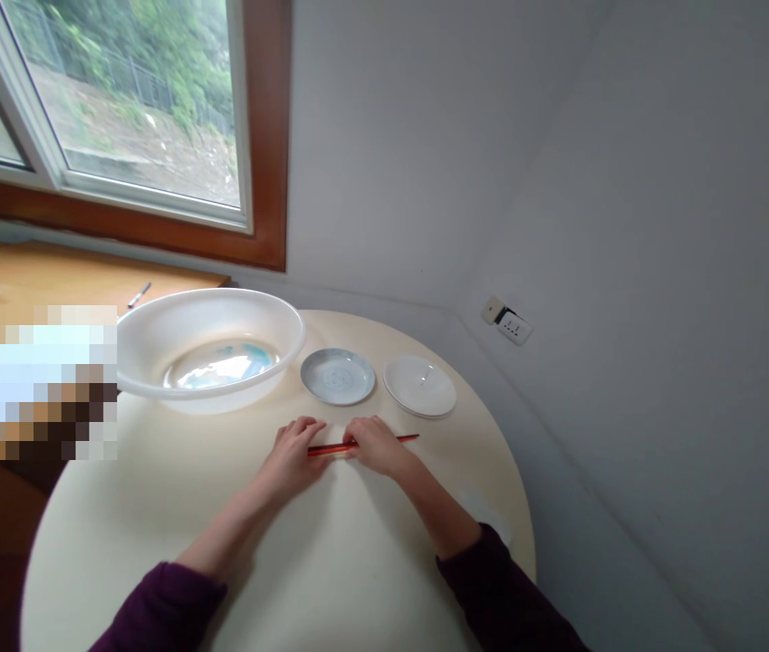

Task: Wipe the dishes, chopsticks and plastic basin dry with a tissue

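Observation:
Slim red chopsticks (331, 448) lie crosswise just above the round table, their thin dark end (411, 437) pointing right. My left hand (299, 453) is closed around their left end. Farther along, my right hand (371, 444) grips them with bent fingers, and the thin end sticks out past it. Whether there is one stick or two is hard to make out. Just beyond my hands sit a grey-blue plate (338, 377) and, to its right, white plates (419, 387) that look stacked.
A large translucent basin (211, 349) holding some liquid stands at the table's (330, 580) back left. Something pale and flat (493, 516) lies by my right forearm. A wooden desk (72, 267) with a pen (139, 294) adjoins on the left. Walls and a socket (514, 327) are behind.

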The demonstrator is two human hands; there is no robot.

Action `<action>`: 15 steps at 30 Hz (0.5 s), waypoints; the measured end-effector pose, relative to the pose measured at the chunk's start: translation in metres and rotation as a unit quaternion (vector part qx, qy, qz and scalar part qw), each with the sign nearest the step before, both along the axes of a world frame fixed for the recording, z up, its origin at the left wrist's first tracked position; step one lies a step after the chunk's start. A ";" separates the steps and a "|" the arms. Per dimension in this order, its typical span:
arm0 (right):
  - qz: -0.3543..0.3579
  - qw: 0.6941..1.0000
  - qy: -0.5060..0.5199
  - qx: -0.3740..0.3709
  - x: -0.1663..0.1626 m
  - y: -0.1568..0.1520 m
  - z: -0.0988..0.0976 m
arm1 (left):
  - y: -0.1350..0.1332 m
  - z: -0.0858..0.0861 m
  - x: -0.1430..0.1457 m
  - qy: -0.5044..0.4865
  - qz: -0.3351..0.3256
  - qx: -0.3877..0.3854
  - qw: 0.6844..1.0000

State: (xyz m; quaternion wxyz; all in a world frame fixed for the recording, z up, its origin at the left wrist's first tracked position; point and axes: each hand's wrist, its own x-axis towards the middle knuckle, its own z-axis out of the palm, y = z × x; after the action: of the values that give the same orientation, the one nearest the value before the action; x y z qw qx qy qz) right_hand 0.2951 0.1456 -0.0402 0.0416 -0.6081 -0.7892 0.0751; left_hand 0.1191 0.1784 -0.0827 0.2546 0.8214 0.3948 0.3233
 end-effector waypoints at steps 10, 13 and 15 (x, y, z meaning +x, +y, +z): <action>-0.011 0.999 0.036 -0.007 0.001 0.000 0.001 | 0.000 -0.008 0.001 0.103 -0.016 0.014 0.994; -0.013 0.998 0.056 -0.010 0.002 0.000 0.001 | 0.000 -0.008 0.002 0.106 -0.015 0.013 0.994; -0.010 0.997 0.074 -0.012 0.003 0.000 -0.002 | 0.000 -0.008 0.002 0.107 -0.013 0.011 0.994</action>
State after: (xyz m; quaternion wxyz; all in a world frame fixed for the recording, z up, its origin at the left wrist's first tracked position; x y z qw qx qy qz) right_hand 0.2985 0.1453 -0.0418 0.0937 -0.6092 -0.7768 0.1289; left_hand 0.1216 0.1786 -0.0909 0.2059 0.8593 0.4053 0.2345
